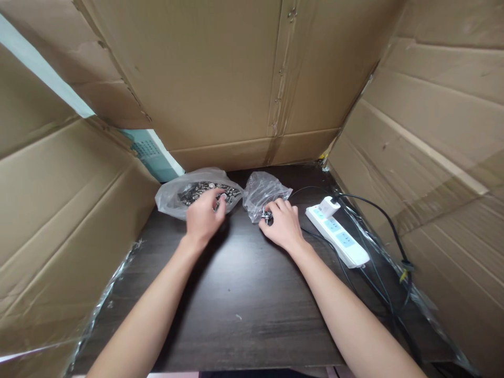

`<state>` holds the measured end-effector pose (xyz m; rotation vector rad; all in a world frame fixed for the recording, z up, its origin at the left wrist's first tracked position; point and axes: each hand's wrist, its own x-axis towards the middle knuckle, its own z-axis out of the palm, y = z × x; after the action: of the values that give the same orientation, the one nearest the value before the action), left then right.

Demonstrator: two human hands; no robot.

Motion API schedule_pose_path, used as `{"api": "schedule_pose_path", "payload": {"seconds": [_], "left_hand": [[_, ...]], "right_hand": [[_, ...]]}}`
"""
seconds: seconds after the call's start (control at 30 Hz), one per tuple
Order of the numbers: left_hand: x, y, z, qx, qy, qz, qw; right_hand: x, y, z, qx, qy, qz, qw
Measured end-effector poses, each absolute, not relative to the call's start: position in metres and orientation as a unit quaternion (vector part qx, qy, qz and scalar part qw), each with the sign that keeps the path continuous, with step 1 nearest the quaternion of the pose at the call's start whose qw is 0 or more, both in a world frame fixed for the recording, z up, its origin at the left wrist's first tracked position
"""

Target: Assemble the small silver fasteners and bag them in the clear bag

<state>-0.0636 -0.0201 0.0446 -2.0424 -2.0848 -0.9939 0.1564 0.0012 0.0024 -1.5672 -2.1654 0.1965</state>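
Observation:
My left hand (205,214) is at the near edge of a translucent plastic bag (169,198) that lies open on the dark table. Inside is a heap of small shiny metal parts (192,193), some with round pale heads. Thumb and index finger close around a small round-headed metal part (223,196). To the right, my right hand (284,223) curls its fingers around several small metal parts (266,215) at the mouth of a second clear plastic bag (262,186). Their exact kind is too small to tell, and the fingers partly hide them.
A white power strip (342,236) with a plug (329,206) lies to the right. Black cables (388,210) run along that side. Cardboard walls (220,73) enclose the dark wooden table (236,294) at the left, back and right.

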Motion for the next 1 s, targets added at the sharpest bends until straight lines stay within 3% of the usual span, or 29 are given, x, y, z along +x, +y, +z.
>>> {"api": "schedule_pose_path", "payload": {"seconds": [0.2,0.4,0.67,1.0], "left_hand": [[-0.005,-0.035,0.004,-0.776,-0.481,-0.393,-0.109],[-0.005,-0.026,-0.009,-0.726,-0.498,-0.438,-0.184],[-0.006,-0.022,-0.003,-0.615,-0.539,-0.489,-0.303],[-0.018,-0.012,-0.005,-0.587,-0.472,-0.507,-0.418]], "right_hand": [[0.157,0.002,-0.005,-0.545,-0.785,0.113,0.272],[0.155,0.004,-0.011,-0.498,-0.785,0.129,0.345],[0.145,-0.002,-0.007,-0.376,-0.76,0.147,0.509],[0.136,-0.007,-0.006,-0.335,-0.771,0.146,0.521]]}}
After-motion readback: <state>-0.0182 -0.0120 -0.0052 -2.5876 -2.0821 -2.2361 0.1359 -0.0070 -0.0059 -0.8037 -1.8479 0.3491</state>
